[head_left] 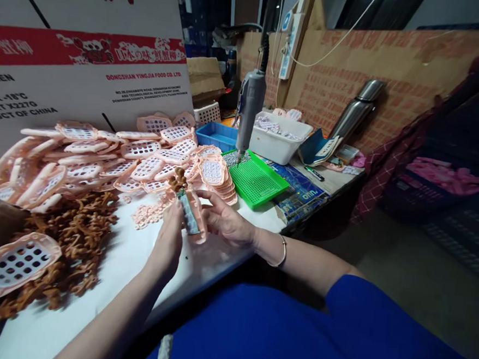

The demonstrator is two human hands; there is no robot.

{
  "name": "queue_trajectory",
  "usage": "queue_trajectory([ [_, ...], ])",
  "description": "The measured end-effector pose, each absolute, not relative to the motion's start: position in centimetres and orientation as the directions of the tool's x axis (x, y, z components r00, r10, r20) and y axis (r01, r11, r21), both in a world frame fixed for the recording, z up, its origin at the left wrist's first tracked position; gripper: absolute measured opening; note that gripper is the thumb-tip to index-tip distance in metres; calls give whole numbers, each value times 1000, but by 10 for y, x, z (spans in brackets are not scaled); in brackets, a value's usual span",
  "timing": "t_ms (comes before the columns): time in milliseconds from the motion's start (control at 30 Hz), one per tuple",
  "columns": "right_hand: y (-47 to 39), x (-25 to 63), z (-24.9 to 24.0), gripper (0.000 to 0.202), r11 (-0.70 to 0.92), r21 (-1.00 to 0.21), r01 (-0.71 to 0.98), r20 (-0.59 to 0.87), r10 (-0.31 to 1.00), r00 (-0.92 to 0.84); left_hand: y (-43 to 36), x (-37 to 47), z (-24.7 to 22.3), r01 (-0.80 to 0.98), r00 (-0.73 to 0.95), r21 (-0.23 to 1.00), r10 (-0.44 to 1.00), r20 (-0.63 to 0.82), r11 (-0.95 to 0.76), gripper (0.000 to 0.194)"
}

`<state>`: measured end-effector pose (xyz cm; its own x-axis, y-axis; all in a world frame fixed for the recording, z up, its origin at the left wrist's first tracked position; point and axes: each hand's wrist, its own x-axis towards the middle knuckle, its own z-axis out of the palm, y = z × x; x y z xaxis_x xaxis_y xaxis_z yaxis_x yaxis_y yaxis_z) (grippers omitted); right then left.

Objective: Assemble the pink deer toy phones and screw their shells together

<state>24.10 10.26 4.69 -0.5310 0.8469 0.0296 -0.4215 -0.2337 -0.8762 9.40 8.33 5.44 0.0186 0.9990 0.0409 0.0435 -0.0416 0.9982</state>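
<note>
Between both hands, above the front of the white table, is a pink plastic housing (201, 224) tilted on edge, with a grey-green patterned inner face. A brown knobbly plastic piece (178, 180) sticks up at its top end. My left hand (171, 230) grips the housing from the left, thumb along its face. My right hand (228, 222) closes on its right edge with the fingertips. Just beyond lie small pink rings (151, 215) in a loose heap and a stack of pink housings (214, 172). An electric screwdriver (249, 106) hangs point down beyond the hands.
A green perforated tray (259, 182) holds small metal parts. Behind it stand a blue bin (216, 135) and a white tub (283, 144). Pink housings (145, 168) and brown pieces (81, 239) pile up at left, before a printed carton (81, 92). A steel flask (357, 108) leans at right.
</note>
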Motion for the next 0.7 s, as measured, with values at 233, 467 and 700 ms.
queue_trajectory([
  [233,115,247,71,43,-177,-870,-461,28,914,-404,100,120,75,-59,77,998,997,-3,7,57],
  [467,128,255,99,42,-71,-939,-338,43,947,-318,112,109,69,-108,-15,994,1000,23,-25,60],
  [700,172,261,123,71,119,-600,791,174,985,-16,124,84,42,-107,-142,993,989,37,-52,58],
])
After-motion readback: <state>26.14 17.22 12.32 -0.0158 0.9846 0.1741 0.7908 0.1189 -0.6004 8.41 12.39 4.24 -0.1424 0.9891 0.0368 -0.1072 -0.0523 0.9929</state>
